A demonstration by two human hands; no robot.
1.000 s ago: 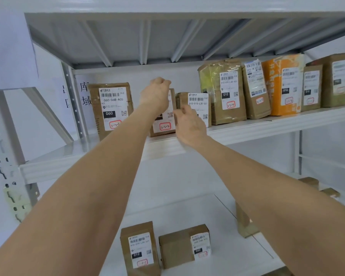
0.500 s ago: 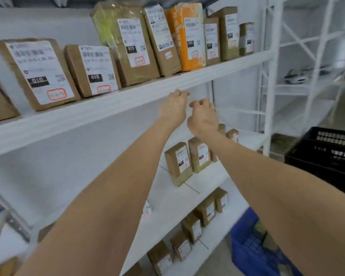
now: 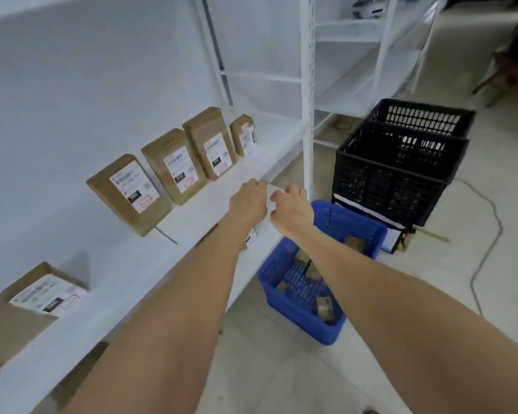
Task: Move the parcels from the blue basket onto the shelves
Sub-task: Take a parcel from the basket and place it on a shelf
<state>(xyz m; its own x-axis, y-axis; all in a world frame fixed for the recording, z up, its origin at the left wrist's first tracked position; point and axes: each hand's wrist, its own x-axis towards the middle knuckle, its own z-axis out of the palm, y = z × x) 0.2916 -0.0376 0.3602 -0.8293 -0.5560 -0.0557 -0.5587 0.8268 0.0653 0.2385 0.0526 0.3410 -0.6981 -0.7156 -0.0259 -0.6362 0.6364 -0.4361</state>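
Above the blue basket (image 3: 350,227), my left hand (image 3: 247,201) and right hand (image 3: 292,212) hang side by side, fingers loosely curled, holding nothing I can see. Its floor holds loose parcels (image 3: 325,307). I should stoop and grip one firmly across its sides.
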